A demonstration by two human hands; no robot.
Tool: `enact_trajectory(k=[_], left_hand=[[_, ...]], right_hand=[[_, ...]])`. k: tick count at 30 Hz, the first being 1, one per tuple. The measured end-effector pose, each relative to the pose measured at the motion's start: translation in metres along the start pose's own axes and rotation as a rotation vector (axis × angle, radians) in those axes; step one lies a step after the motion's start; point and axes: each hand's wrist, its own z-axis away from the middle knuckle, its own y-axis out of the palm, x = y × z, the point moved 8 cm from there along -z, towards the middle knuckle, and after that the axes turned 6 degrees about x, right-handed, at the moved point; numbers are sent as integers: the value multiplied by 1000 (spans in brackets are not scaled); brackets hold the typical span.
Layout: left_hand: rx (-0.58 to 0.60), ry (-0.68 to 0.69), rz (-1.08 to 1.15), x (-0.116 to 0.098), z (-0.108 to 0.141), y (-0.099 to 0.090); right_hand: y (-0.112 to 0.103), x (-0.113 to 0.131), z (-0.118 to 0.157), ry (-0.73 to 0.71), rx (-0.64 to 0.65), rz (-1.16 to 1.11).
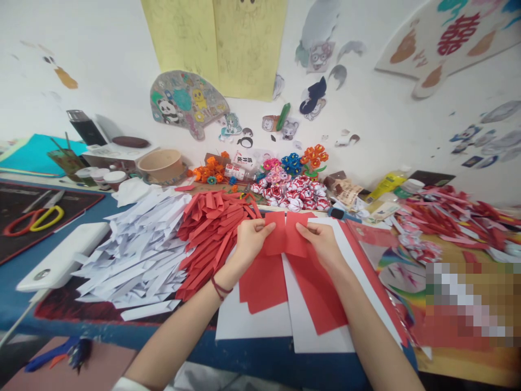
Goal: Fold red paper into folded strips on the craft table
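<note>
Well, crowded around the work from nine o'clock through to three. At nine, a heap of red folded strips [215,233] just beside the left hand [253,236], then white folded strips [138,250] against the heap, with a white power bank [65,255] and orange-and-yellow-handled scissors [38,217] farther out. Toward ten, a round wooden box [160,164] and orange flowers [214,169]. At twelve, behind the hands, red-and-white paper flowers [295,194], with blue flowers [292,164] beyond. Toward two, a yellow bottle [385,185]; at three, a loose pile of red and pink strips [456,209].

Underneath, large red sheets [262,282] over white sheets [252,326], with a bare band of blue tabletop [252,355] between their lower edges and the table's front edge at six. Little free surface toward nine; most open toward six and in the air above the sheets.

Raised in front at the centre, close together: left fingers pinching a small red piece [275,234] against the thumb, right hand [322,240] likewise gripping a second red piece [297,234], both side by side above the sheets. Reaching in from seven and five o'clock, forearms angled inward, with a dark red band [220,289] around the left wrist.
</note>
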Motion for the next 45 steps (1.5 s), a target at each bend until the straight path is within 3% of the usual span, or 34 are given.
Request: enact_trajectory(k=[17, 27, 35, 45], left_hand=[[-50, 26, -54, -3, -1, -8], [-77, 32, 13, -11, 2, -9], [9, 57, -72, -7, 1, 2], [11, 76, -54, -13, 4, 5]], right_hand=[[-11, -2, -2, -24, -71, 32], [19, 13, 4, -20, 215, 166], [10, 12, 2, -18, 157, 154], [2, 2, -3, 30, 82, 78]])
